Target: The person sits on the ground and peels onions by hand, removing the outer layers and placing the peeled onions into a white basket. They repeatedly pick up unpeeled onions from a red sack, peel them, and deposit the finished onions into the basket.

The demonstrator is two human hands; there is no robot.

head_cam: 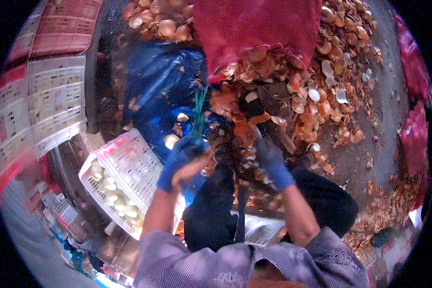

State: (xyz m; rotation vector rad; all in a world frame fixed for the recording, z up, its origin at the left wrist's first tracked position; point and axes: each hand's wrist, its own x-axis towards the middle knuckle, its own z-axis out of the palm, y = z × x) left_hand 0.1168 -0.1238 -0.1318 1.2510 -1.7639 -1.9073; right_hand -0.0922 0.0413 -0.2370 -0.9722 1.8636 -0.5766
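Note:
My left hand [185, 156], in a blue work glove, is closed around a bundle of green plastic strands [199, 111]. The strands run up towards the lower corner of a red mesh sack [259, 25]. Onions with brown skins [261, 57] and loose skins lie at the mouth of the sack. My right hand [270, 158], also gloved in blue, is blurred by motion above the onion skins. A narrow pale shape shows at its fingertips, too blurred to name. Below the left hand spreads a blue plastic sheet [162, 86] with scraps and a few onion pieces on it.
A white plastic crate [129, 154] of peeled onions [109, 187] stands tilted at my left. Further left are stacked white and red crates [55, 100]. Onions and skins [320, 111] cover the ground at right. Red sacks [414, 133] line the far right.

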